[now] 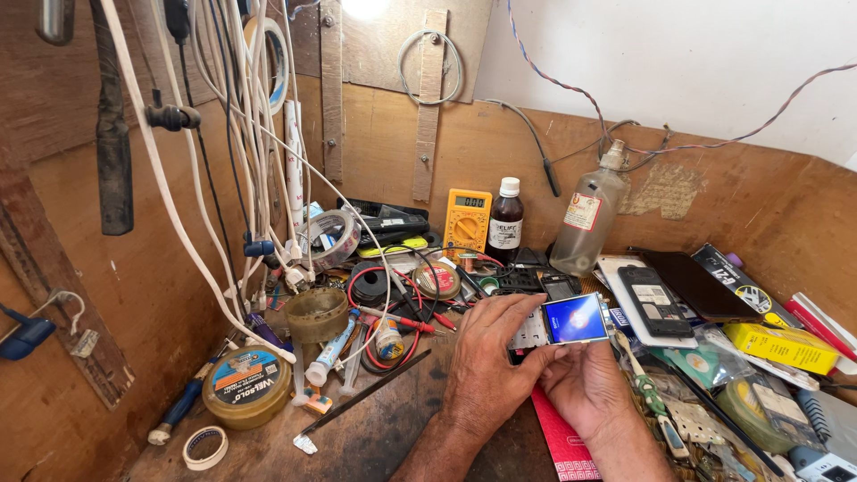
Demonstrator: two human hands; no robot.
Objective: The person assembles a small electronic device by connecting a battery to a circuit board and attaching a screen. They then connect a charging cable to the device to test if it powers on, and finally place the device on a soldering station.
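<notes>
Wooden bench (384,437), cluttered, with a yellow meter (467,220), a brown bottle (506,219) and a clear bottle (586,223) standing at the back wall. Mid-bench, the left hand (486,361) lies with fingers curled over a small device (536,328), pinning its left side. The right hand (585,384) cups it from below, fingers closed under it. Its lit blue screen (576,318) faces up; whether the screen is seated or loose is hard to tell.

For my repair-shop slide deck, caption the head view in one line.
Both hands, left hand and right hand, hold a small lit phone screen over a cluttered wooden workbench near a yellow multimeter.
</notes>
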